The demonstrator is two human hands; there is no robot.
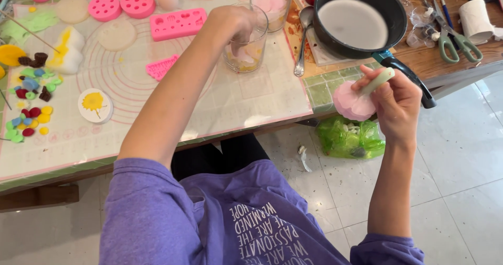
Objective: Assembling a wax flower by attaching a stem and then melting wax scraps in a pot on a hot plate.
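My left hand [234, 24] reaches over the table and its fingers dip into a clear drinking glass [244, 55] with pale pink and yellowish pieces at its bottom. My right hand [395, 102] is off the table's edge, above the floor, holding a pink scalloped wax piece [352, 101] and a pale green stick-like tool [378, 80] against it. A black pan [361, 19] of whitish liquid sits just beyond that hand, its dark handle [411, 79] pointing toward it.
A translucent work mat [251, 102] covers the table, with pink silicone moulds [178, 23], small coloured wax bits [29, 113], a round disc with a yellow shape [95, 105] and a metal spoon [303, 40]. Green scissors [453, 37] lie at the far right. A green plastic bag [350, 138] sits on the tiled floor.
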